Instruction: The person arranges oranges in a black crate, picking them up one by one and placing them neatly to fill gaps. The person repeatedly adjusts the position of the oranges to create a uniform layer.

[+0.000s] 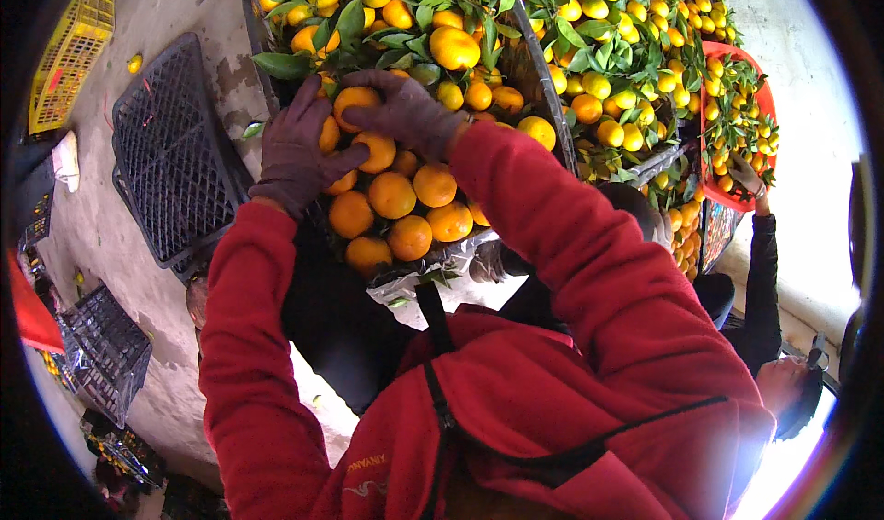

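Observation:
A dark crate [560,130] in front of me holds many mandarins; loose ones without leaves lie at its near end and leafy ones at its far end. My gloved right hand [414,114] has its thumb and fingers around an orange mandarin [357,99]. Beside it, my gloved left hand [295,148] rests against the fruit at the crate's left side. Its thumb reaches across to another mandarin [377,153], and its palm hides part of the fruit below. Whether its fingers grip one cannot be told.
More leafy mandarins [611,95] fill a container to the right. Past them, another person's hand [746,175] reaches into a red basin [768,99] of fruit. Black plastic crates [176,154] stand on the concrete floor at left, with a yellow crate [72,57] farther off.

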`<state>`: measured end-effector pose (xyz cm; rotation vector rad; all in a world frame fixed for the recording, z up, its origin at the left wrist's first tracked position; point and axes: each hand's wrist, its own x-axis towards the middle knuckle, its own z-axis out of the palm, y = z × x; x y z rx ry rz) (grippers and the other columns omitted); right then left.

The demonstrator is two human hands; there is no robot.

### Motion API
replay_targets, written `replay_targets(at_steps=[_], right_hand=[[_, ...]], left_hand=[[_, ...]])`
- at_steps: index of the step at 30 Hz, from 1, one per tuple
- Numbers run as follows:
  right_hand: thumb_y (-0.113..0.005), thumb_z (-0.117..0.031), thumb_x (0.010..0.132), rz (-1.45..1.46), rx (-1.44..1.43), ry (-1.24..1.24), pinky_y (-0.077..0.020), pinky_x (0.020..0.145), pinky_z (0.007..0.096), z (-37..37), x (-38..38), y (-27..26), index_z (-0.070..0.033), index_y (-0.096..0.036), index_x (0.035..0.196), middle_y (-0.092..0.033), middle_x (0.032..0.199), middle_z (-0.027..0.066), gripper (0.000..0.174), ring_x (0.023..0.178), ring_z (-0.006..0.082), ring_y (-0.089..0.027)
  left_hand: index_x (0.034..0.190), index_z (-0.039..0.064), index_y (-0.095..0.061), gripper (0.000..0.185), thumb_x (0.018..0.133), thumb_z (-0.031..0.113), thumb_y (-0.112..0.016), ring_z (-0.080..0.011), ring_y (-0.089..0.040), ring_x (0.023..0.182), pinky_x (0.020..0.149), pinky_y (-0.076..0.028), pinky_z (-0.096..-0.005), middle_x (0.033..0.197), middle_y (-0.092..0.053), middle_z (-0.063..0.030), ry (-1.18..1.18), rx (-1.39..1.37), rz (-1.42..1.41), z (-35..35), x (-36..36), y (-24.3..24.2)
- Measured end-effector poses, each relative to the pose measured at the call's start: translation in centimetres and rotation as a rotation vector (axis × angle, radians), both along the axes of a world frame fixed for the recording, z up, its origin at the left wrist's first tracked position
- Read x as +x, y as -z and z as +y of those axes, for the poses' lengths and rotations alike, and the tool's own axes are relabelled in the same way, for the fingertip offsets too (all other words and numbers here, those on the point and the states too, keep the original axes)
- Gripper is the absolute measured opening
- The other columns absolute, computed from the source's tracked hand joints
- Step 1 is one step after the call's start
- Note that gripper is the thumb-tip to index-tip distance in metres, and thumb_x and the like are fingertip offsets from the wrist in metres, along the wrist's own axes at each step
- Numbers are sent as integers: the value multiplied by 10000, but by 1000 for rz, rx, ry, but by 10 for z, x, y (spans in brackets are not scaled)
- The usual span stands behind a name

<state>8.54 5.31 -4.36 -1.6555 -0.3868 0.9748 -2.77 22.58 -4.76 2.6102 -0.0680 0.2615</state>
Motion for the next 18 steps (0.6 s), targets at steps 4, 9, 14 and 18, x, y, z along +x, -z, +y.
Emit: replay_targets(at_steps=[4,9,14,18], right_hand=[[-809,-178,755,-385,11,88,-531,970,366,4,-28,11,-59,-553,1362,-655,1238,172,670,1124,293,-652],[-809,-184,732,-238,-2,136,-504,1013,388,1,-26,12,-54,-533,1372,-630,1283,172,709,1199,310,-610],[-773,-235,772,-701,-184,-204,-479,1041,373,21,-24,20,-59,-529,1379,-593,1357,160,677,1234,309,-586],[-744,-282,810,-796,-522,-660,-474,1042,358,5,6,0,-70,-544,1384,-598,1364,130,644,1216,276,-599]], left_hand=[[1161,52,-632,745,625,533,-822,-370,-601,1172,984,-476,-473,1479,-480,-181,-13,8,50,-1,1,-4],[1327,34,-562,861,640,467,-849,-388,-493,1332,1081,-427,-478,1522,-439,-183,-53,101,341,-11,7,-47],[1461,76,-433,1022,599,387,-884,-377,-457,1362,1111,-407,-450,1531,-420,-157,184,221,260,-27,25,-67],[1498,84,-383,1096,550,237,-911,-376,-463,1351,1143,-377,-433,1487,-464,-172,191,-171,215,-31,34,-47]])
